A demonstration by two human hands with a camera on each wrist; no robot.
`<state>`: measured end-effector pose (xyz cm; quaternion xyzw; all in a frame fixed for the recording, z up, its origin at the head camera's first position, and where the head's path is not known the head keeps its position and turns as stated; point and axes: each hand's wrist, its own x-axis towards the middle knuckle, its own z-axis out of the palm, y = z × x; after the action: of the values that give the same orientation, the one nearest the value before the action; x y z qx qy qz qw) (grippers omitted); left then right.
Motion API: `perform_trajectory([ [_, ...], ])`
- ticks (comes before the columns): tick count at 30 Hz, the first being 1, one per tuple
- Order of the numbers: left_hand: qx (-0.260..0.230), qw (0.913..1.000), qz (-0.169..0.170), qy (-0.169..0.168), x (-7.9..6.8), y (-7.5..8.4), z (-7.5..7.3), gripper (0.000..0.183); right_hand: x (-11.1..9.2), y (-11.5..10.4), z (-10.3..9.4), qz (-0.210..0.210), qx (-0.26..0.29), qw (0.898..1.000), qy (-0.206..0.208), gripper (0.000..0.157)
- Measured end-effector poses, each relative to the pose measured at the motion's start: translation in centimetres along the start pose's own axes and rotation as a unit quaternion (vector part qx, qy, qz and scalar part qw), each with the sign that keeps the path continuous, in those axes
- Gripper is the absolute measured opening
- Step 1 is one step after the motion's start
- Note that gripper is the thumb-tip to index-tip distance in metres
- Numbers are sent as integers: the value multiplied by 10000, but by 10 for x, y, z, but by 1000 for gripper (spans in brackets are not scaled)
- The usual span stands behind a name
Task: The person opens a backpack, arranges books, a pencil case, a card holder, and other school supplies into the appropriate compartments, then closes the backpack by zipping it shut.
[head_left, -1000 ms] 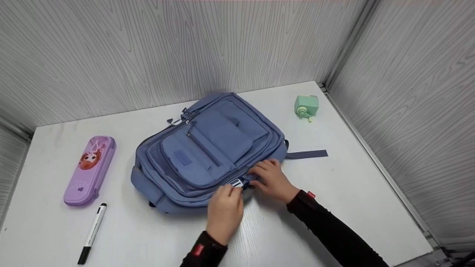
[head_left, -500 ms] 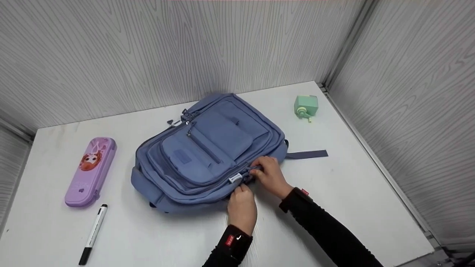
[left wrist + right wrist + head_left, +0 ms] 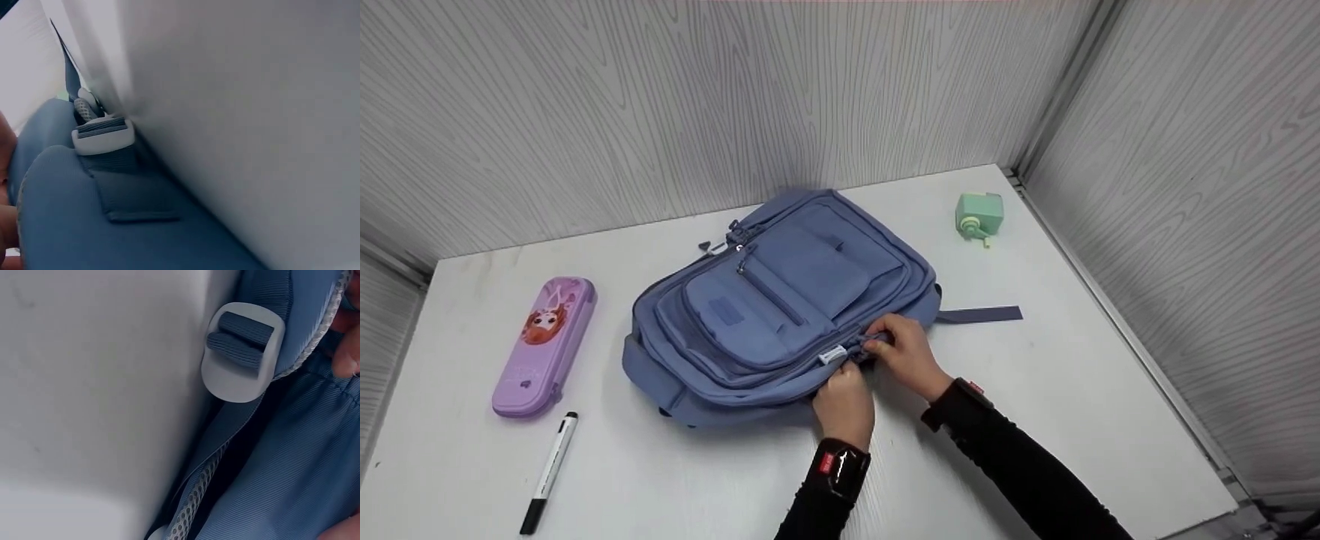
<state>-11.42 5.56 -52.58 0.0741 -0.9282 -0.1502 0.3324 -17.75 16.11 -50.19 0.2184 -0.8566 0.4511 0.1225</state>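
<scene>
A blue backpack [image 3: 810, 262] lies with its front pockets up. My left hand [image 3: 846, 401] grips its near side edge with curled fingers, just below a white tag [image 3: 832, 354]. To the right of the tag my right hand [image 3: 911, 356] pinches the side of the backpack between thumb and finger, at a dark bunched part. In the right wrist view a pale strap buckle [image 3: 242, 351] shows under the fingers [image 3: 347, 354], beside gathered pocket fabric. A second pale buckle [image 3: 104, 136] sits on a padded shoulder strap [image 3: 67, 208] in the left wrist view. The fingertips of my left hand are largely hidden.
A purple pencil case [image 3: 544, 349] lies to the left, with a black-and-white marker [image 3: 549, 472] nearer the front. At the back right of the white table [image 3: 1080, 420] stands a green box with a small crank [image 3: 980, 216]. A loose strap [image 3: 981, 314] sticks out rightward.
My left hand has moved right along the backpack's near edge, from left of the white tag to below it. The tag has shifted slightly upward. My right hand stays almost in place.
</scene>
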Motion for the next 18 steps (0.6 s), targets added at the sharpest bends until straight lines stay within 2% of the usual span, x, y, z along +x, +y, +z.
perform_trajectory([
  [4, -61, 9993, 226, 290, -5, -3, -6, 18, -2, 3, 1, -182, -46, 9998, -73, 20],
  [9, -119, 9985, 522, 91, -12, -13, -29, 21, -5, 8, 1, -358, -137, 9991, -152, 20],
  [13, -273, 9979, 584, -36, -14, -29, -46, 18, -5, 12, 0, -568, -155, 9982, -79, 20],
  [18, -504, 9947, 841, 317, -18, -59, -62, 17, -4, 16, 0, -850, -201, 9962, -7, 23],
])
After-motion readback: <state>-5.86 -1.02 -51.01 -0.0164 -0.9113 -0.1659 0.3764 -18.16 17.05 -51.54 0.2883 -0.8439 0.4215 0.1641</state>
